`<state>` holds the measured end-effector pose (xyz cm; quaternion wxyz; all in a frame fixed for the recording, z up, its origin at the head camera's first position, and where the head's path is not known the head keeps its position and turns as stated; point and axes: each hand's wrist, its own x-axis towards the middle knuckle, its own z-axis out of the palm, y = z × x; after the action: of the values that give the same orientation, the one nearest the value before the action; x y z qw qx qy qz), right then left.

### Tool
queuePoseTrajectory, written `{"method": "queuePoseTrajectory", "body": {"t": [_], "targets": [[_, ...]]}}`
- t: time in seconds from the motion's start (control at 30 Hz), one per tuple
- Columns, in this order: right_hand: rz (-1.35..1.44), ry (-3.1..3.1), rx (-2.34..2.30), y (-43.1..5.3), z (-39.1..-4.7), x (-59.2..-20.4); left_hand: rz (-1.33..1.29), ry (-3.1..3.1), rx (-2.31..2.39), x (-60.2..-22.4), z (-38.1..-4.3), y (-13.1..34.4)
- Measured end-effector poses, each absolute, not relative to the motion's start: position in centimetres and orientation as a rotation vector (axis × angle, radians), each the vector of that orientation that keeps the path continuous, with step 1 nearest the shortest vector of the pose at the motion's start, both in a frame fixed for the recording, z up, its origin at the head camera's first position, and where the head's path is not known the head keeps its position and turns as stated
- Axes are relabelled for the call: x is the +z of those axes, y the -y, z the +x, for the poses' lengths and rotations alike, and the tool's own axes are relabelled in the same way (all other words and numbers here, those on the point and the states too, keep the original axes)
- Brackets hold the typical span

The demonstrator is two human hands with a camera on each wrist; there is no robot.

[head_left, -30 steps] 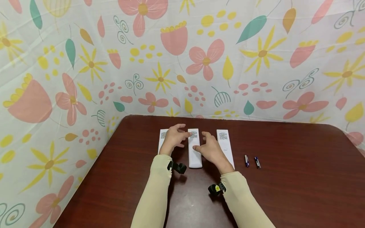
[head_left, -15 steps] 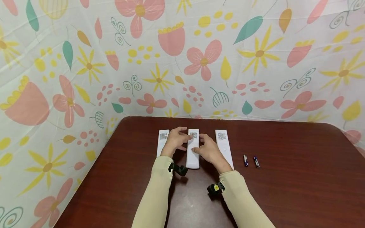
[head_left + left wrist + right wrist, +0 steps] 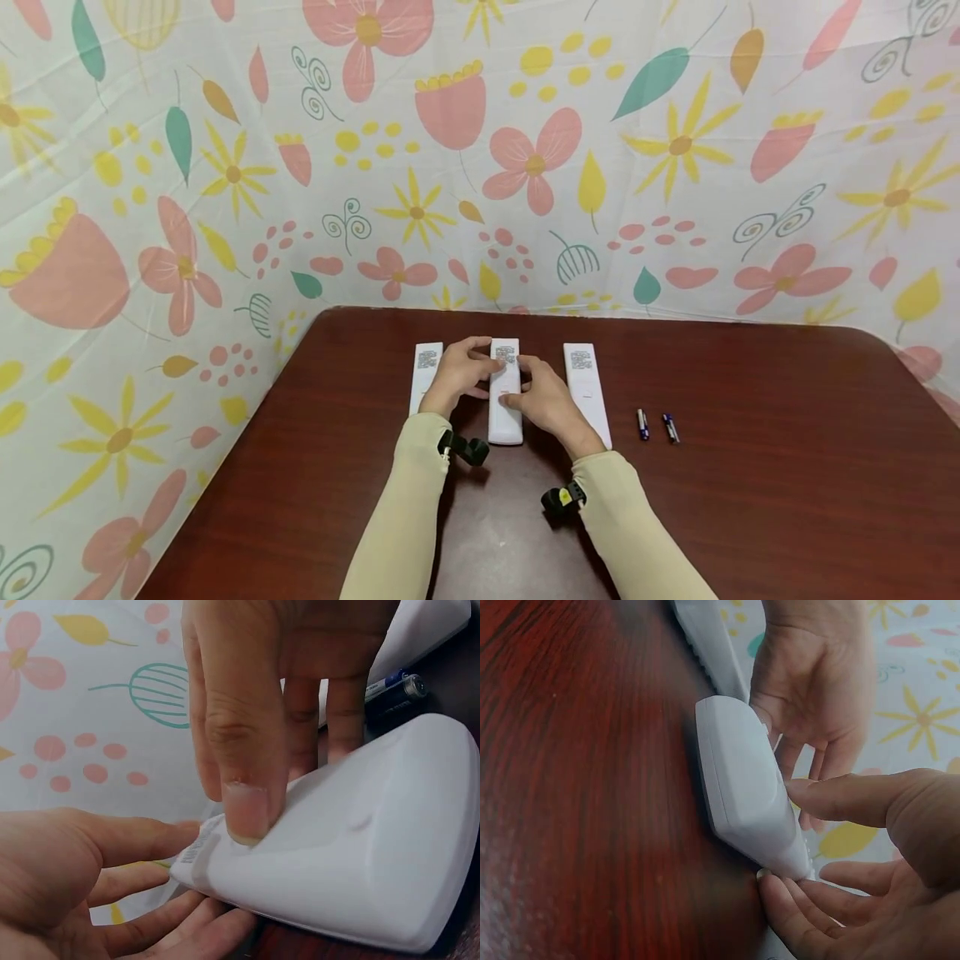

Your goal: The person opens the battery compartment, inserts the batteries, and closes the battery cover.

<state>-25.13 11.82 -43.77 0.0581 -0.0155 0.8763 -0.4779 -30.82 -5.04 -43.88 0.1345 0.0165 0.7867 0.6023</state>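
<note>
A white remote control lies back side up on the table, printed label toward the far end. My left hand holds its far left side, thumb on the label. From the right, my right hand grips it, with the thumb pressing on the back and the fingers along the right edge. In the left wrist view, the right thumb bears down on the smooth back of the remote. The right wrist view shows the right fingertips against the remote's side. Its button face is hidden underneath.
A second white remote control lies to the left, partly behind the left hand. Another remote lies on the right. Two small batteries, one beside the other, rest farther right on the brown table. A flowered curtain hangs behind.
Both hands have closed in on the middle remote control, the right one moving slightly left until its fingers meet the edge. The other remotes and the batteries stay put; the head view has shifted slightly.
</note>
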Motion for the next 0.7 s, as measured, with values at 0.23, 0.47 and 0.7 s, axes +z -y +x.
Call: {"method": "queuePoseTrajectory", "body": {"t": [0.23,0.47,0.7], "targets": [[-0.055,-2.626,-1.538,-12.1,-25.1,-43.8,0.074,-2.281,1.790,-44.4,-31.1,5.0],[-0.091,-2.615,-1.576,-12.4,-25.2,-43.7,0.106,-2.272,1.867,-44.5,-31.2,4.7],[-0.179,-2.660,-1.555,-12.9,-25.1,-43.3,0.147,-2.266,1.922,-44.5,-31.5,4.6]]}}
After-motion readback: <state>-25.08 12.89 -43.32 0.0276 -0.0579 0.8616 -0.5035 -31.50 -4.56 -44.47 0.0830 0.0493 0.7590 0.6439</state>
